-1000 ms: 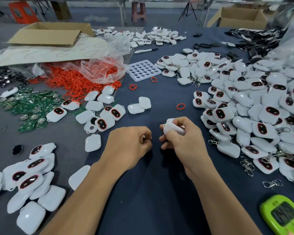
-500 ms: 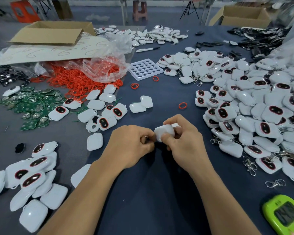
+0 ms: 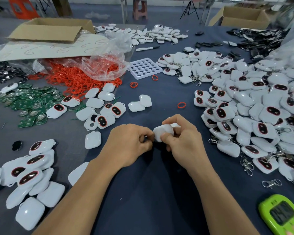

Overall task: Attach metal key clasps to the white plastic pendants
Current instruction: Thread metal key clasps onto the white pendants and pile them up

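My right hand (image 3: 183, 141) grips a white plastic pendant (image 3: 163, 132) between thumb and fingers, just above the dark blue table. My left hand (image 3: 131, 143) is curled right beside it, its fingertips pinching a small metal key clasp (image 3: 146, 136) that is mostly hidden, held against the pendant's left edge. Loose metal clasps (image 3: 271, 183) lie at the right. A big heap of pendants (image 3: 244, 106) with clasps fills the right side. More pendants (image 3: 29, 168) without clasps lie at the near left.
A green timer (image 3: 282, 216) sits at the near right corner. Red rubber rings (image 3: 78, 78) spill from a plastic bag (image 3: 105, 65). Green circuit boards (image 3: 27, 102) lie at the left. A white holed tray (image 3: 144, 67), a marker (image 3: 147, 48) and a cardboard box (image 3: 47, 31) stand farther back.
My hands came together: the right hand brought the pendant left to meet the left hand's fingertips. Since half a second ago they have barely moved.
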`<state>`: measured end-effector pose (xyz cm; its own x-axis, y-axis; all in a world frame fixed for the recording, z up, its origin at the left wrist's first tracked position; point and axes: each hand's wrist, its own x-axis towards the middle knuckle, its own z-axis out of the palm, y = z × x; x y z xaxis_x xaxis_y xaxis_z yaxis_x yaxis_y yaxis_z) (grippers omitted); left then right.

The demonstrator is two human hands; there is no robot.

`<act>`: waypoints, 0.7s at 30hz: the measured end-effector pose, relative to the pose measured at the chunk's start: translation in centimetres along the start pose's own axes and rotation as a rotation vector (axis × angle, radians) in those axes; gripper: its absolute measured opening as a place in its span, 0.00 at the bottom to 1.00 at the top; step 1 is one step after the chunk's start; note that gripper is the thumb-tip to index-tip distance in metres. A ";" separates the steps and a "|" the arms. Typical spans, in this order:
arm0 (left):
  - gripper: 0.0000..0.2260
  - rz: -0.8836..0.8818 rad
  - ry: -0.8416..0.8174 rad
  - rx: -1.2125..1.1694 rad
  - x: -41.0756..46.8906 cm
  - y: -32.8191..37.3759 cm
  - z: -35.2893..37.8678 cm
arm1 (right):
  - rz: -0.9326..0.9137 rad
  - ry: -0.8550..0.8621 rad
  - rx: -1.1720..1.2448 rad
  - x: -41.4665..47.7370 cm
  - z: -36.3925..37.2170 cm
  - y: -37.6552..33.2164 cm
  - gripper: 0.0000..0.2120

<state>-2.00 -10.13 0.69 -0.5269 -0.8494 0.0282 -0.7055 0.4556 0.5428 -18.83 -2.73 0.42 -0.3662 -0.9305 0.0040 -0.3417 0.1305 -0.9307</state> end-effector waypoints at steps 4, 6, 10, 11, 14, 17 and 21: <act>0.06 0.004 0.012 -0.010 -0.1 -0.1 0.0 | 0.019 -0.025 -0.036 0.2 -0.1 0.1 0.13; 0.06 0.004 0.018 -0.012 -0.1 0.0 0.0 | 0.012 -0.029 -0.047 0.2 -0.2 0.1 0.14; 0.04 0.009 0.019 -0.012 -0.2 0.0 0.1 | -0.023 -0.036 -0.066 0.1 -0.3 0.0 0.13; 0.04 0.012 0.026 -0.008 -0.2 0.0 0.1 | -0.036 -0.037 -0.077 0.1 -0.3 -0.1 0.13; 0.03 0.014 0.054 0.021 -0.4 0.0 0.2 | -0.061 -0.046 -0.094 0.0 -0.5 -0.3 0.14; 0.03 -0.020 0.065 0.048 -0.4 0.2 0.3 | -0.080 -0.057 -0.103 -0.2 -0.3 -0.4 0.15; 0.03 -0.072 0.075 0.051 -0.4 0.5 0.4 | -0.063 -0.078 -0.079 -0.4 -0.1 -0.4 0.15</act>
<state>-2.29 -9.46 0.62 -0.4381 -0.8972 0.0548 -0.7645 0.4040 0.5024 -18.66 -2.39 0.86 -0.2739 -0.9613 0.0303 -0.4301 0.0943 -0.8978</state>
